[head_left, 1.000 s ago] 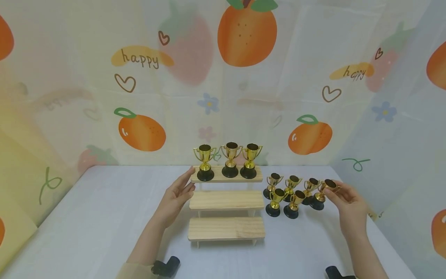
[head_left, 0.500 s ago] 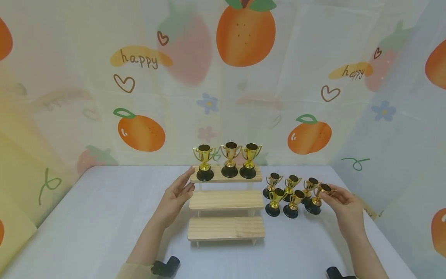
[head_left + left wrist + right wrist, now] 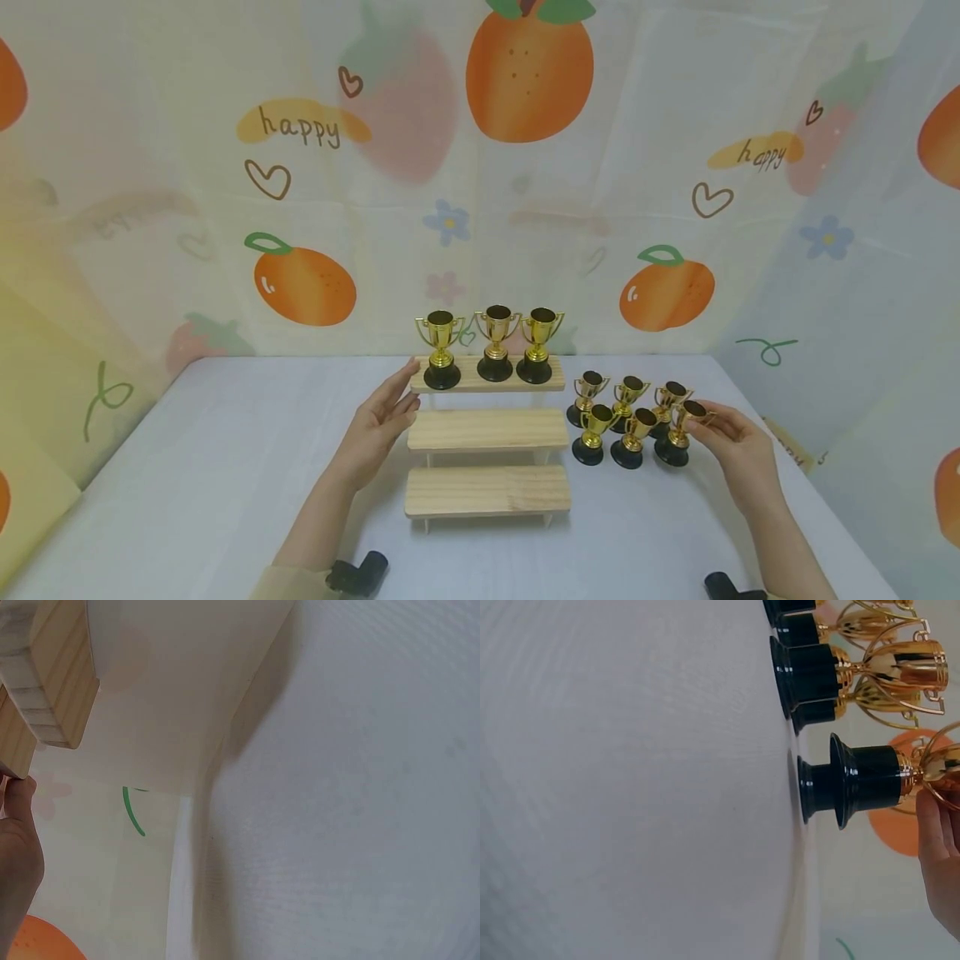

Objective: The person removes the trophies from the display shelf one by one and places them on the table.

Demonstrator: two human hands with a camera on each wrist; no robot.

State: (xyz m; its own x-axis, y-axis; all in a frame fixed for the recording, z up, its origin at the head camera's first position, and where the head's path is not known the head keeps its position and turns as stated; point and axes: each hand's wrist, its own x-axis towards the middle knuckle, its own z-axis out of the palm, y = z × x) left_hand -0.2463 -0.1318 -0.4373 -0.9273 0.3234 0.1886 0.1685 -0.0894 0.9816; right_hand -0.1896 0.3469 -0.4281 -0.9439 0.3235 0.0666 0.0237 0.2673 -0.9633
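My right hand (image 3: pixel 738 450) pinches a small gold trophy cup (image 3: pixel 678 433) with a black base, near its side handle. In the right wrist view this trophy (image 3: pixel 874 776) is upright, its base raised a little above the white cloth, with another black base behind it. Several similar trophies (image 3: pixel 628 437) stand in two rows just left of it. My left hand (image 3: pixel 381 425) rests its fingertips on the left end of the top board (image 3: pixel 468 377) of a three-step wooden stand. On that board stand a left trophy (image 3: pixel 440 346), a middle trophy (image 3: pixel 496 342) and a right trophy (image 3: pixel 538 343).
Below the top board are the middle board (image 3: pixel 487 431) and the lower board (image 3: pixel 487 492) of the stand, both bare wood. A white cloth (image 3: pixel 225 467) covers the table. Behind it hangs a fruit-printed curtain (image 3: pixel 525 192), which also closes off both sides.
My right hand has moved left and slightly towards the front with its trophy, closer to the front row of trophies. The left hand stays at the stand.
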